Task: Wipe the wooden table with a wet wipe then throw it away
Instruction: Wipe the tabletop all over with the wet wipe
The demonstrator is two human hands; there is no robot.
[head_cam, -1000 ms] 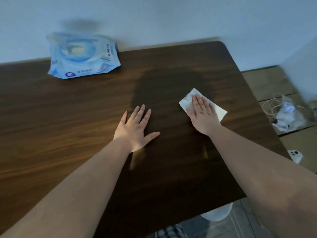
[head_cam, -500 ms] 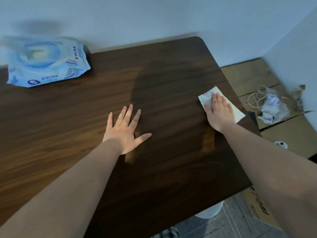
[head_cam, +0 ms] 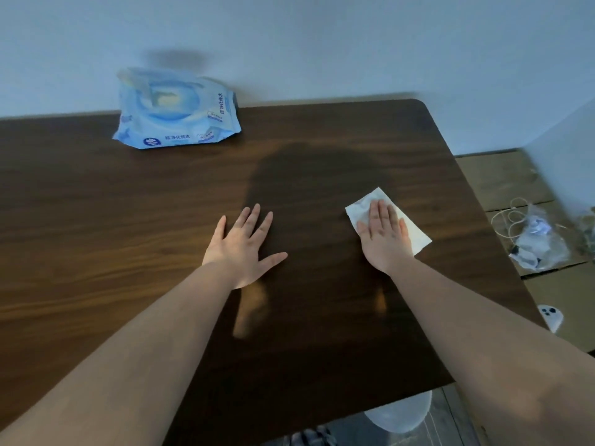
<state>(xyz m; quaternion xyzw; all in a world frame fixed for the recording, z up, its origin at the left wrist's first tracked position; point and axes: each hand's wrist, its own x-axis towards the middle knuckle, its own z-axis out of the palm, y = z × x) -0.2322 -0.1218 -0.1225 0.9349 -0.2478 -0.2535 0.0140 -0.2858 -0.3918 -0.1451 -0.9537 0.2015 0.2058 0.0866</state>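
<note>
A dark wooden table (head_cam: 128, 239) fills most of the head view. A white wet wipe (head_cam: 360, 210) lies flat on its right half. My right hand (head_cam: 384, 238) presses on the wipe with straight fingers and covers its middle. My left hand (head_cam: 243, 247) rests flat on the bare wood near the centre, fingers spread, holding nothing.
A blue pack of wet wipes (head_cam: 177, 112) lies at the table's far edge against the wall. Right of the table, cardboard (head_cam: 502, 181) covers the floor, with a clear bag and cords (head_cam: 534, 239) and a small white device (head_cam: 551, 317). A pale round object (head_cam: 402, 413) shows below the near edge.
My right hand slid the wipe out to the table's right edge, then back toward the centre. The left hand stayed flat in place. The camera view swung right and back.
</note>
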